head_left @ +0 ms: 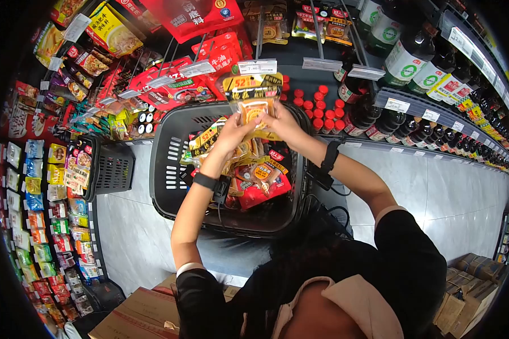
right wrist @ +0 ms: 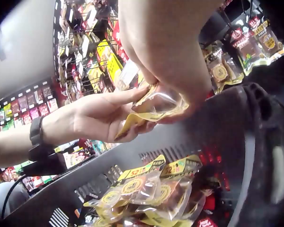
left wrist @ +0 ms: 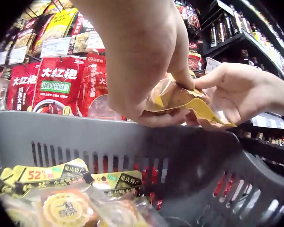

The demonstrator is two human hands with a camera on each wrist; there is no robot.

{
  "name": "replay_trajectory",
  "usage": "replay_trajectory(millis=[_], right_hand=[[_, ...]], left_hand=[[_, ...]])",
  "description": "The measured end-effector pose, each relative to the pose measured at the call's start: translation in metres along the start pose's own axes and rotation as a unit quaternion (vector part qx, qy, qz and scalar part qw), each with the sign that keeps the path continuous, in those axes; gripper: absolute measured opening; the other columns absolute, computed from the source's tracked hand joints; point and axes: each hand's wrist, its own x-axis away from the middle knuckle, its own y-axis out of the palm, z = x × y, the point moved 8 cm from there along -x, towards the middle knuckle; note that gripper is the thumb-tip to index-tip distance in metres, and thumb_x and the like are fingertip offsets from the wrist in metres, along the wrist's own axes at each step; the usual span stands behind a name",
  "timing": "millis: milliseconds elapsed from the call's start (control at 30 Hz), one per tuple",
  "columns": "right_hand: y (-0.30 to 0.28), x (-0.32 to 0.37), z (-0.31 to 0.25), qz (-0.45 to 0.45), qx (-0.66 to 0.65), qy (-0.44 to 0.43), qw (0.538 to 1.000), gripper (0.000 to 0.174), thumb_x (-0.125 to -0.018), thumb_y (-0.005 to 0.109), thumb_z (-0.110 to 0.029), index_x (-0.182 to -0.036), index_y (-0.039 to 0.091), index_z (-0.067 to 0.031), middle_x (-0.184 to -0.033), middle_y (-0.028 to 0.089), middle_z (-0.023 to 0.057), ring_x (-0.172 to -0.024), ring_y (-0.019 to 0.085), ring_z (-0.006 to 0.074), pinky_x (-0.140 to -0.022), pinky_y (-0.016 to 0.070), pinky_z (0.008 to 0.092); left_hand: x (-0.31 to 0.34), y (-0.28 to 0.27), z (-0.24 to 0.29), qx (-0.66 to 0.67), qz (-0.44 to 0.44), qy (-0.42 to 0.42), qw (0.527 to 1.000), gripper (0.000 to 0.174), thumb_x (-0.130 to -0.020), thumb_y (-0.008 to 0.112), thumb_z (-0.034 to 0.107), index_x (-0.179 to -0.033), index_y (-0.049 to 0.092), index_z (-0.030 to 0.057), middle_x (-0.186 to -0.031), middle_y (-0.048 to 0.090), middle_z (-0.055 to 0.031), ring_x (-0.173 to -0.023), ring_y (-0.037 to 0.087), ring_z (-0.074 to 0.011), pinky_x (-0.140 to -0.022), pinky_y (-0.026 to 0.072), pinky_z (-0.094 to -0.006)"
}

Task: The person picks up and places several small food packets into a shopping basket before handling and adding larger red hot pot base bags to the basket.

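Both hands hold one clear food packet with a black and yellow header [head_left: 253, 86], raised over the far rim of a dark shopping basket [head_left: 163, 121]. My left hand [head_left: 233, 134] grips its left side and my right hand [head_left: 284, 124] its right side, thumbs on the front. Through the clear plastic, a round orange-brown block shows in the wrist views. Inside the basket lie similar yellow-edged packets [right wrist: 146, 189] and a red packet [head_left: 268, 189]. The hands partly cover the held packet's lower part.
Red packets [head_left: 181, 82] hang on hooks just beyond the basket, above price tags. Red-capped bottles [head_left: 321, 107] stand behind it to the right, with large dark bottles [head_left: 404, 56] on shelves. A second basket [head_left: 114, 168] is at left. Cardboard boxes [head_left: 136, 316] sit near the person.
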Motion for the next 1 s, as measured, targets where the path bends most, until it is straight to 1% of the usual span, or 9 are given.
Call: replay_trajectory(millis=[100,167,300,400,500,533,633,700,1000], right_hand=[[0.01,0.015,0.033,0.005,-0.01,0.09,0.996,0.034,-0.084,0.05,-0.009,-0.116,0.039,-0.0036,-0.106,0.051,0.0111,-0.093,0.054,0.0181,-0.07,0.0498,0.0313],[0.019,0.028,0.04,-0.039,0.002,0.245,0.969,0.04,-0.084,0.048,-0.01,-0.121,0.035,-0.0101,-0.109,0.05,0.0078,-0.092,0.056,0.0181,-0.068,0.0493,0.0322],[0.027,0.008,0.083,-0.086,0.009,0.308,0.947,0.03,-0.081,0.046,-0.007,-0.111,0.046,-0.0086,-0.096,0.057,0.0066,-0.08,0.059,0.0174,-0.052,0.0466,0.0278],[0.037,0.006,0.079,-0.1,0.028,0.321,0.942,0.026,-0.081,0.046,-0.009,-0.106,0.052,-0.0074,-0.091,0.059,0.0064,-0.076,0.06,0.016,-0.051,0.0462,0.028],[0.042,-0.02,0.151,-0.122,-0.066,0.289,0.947,0.024,-0.083,0.049,-0.015,-0.105,0.054,-0.0076,-0.091,0.06,0.007,-0.073,0.059,0.0159,-0.054,0.0473,0.0302],[0.042,-0.018,0.149,-0.121,-0.056,0.284,0.95,0.026,-0.083,0.05,-0.018,-0.107,0.055,-0.0083,-0.093,0.06,0.0069,-0.074,0.059,0.0154,-0.057,0.0469,0.0298],[0.03,-0.031,0.152,-0.039,0.001,0.127,0.991,0.033,-0.079,0.057,-0.016,-0.11,0.054,-0.0057,-0.096,0.059,0.0072,-0.081,0.055,0.0132,-0.067,0.0462,0.029],[0.026,-0.053,0.191,-0.008,0.185,0.163,0.969,0.029,-0.074,0.045,-0.008,-0.099,0.056,0.0022,-0.094,0.058,0.0093,-0.082,0.054,0.015,-0.07,0.0431,0.0302],[0.022,-0.049,0.221,-0.123,0.097,0.359,0.92,0.029,-0.081,0.043,-0.01,-0.105,0.055,0.0023,-0.098,0.058,0.0138,-0.081,0.056,0.0188,-0.068,0.045,0.0318]], left_hand=[[0.007,-0.017,-0.051,-0.005,-0.008,-0.081,0.997,0.039,-0.08,0.064,0.024,-0.107,0.049,-0.0009,-0.095,0.058,-0.0041,-0.08,0.054,-0.0091,-0.07,0.0443,-0.022],[0.017,-0.022,-0.079,0.003,-0.017,-0.181,0.983,0.039,-0.079,0.064,0.024,-0.107,0.051,0.0006,-0.092,0.058,-0.0031,-0.077,0.054,-0.0087,-0.066,0.0448,-0.0213],[0.003,-0.041,-0.114,-0.156,-0.024,-0.175,0.972,0.041,-0.076,0.066,0.038,-0.097,0.056,0.0048,-0.073,0.055,0.0005,-0.053,0.044,-0.0063,-0.042,0.0324,-0.0199],[-0.001,-0.044,-0.117,-0.221,-0.044,-0.243,0.944,0.041,-0.074,0.066,0.044,-0.089,0.056,0.0063,-0.059,0.046,0.0028,-0.042,0.034,-0.006,-0.037,0.0227,-0.0209],[-0.018,-0.055,-0.16,-0.238,-0.103,-0.355,0.898,0.042,-0.073,0.066,0.044,-0.091,0.057,0.0073,-0.064,0.046,-0.0015,-0.047,0.036,-0.0097,-0.042,0.0346,-0.0264],[-0.02,-0.048,-0.151,-0.272,-0.102,-0.327,0.899,0.046,-0.072,0.065,0.048,-0.092,0.056,0.0073,-0.07,0.05,-0.0052,-0.051,0.043,-0.0136,-0.046,0.0442,-0.0316],[-0.027,-0.057,-0.169,-0.313,-0.164,-0.4,0.845,0.054,-0.069,0.065,0.053,-0.088,0.054,0.0029,-0.075,0.055,-0.0083,-0.066,0.054,-0.0208,-0.057,0.05,-0.0377],[-0.038,-0.083,-0.213,-0.299,-0.139,-0.495,0.804,0.058,-0.068,0.065,0.055,-0.079,0.053,-0.0008,-0.073,0.055,-0.0068,-0.061,0.053,-0.0216,-0.058,0.0494,-0.0383],[-0.018,-0.058,-0.178,-0.332,-0.173,-0.513,0.773,0.1,-0.056,0.066,0.066,-0.119,0.041,-0.008,-0.094,0.061,-0.0183,-0.073,0.061,-0.0233,-0.067,0.0497,-0.0351]])
